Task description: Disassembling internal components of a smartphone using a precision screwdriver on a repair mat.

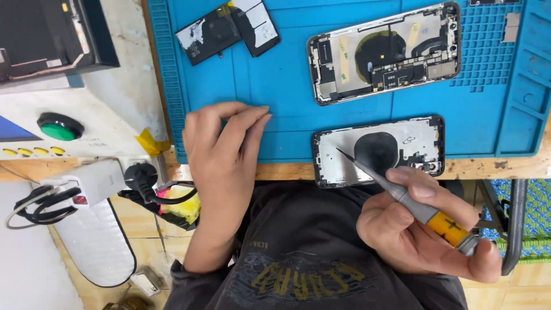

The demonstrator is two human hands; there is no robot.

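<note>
My right hand (419,229) grips a small screwdriver (402,195) with a grey shaft and yellow handle. Its tip rests over the near phone housing (338,158), an open frame with a black round coil in the middle, lying at the mat's front edge. My left hand (221,146) lies flat on the blue work mat (287,74), fingers together, holding nothing, left of that housing. A second opened phone (384,51) with boards and a round coil lies farther back on the mat.
A black battery with white labels (227,28) lies at the mat's far left. A white machine with a green button (60,127) stands to the left. A power strip with a black plug (138,175) hangs below it. The mat's right side has small compartments (488,57).
</note>
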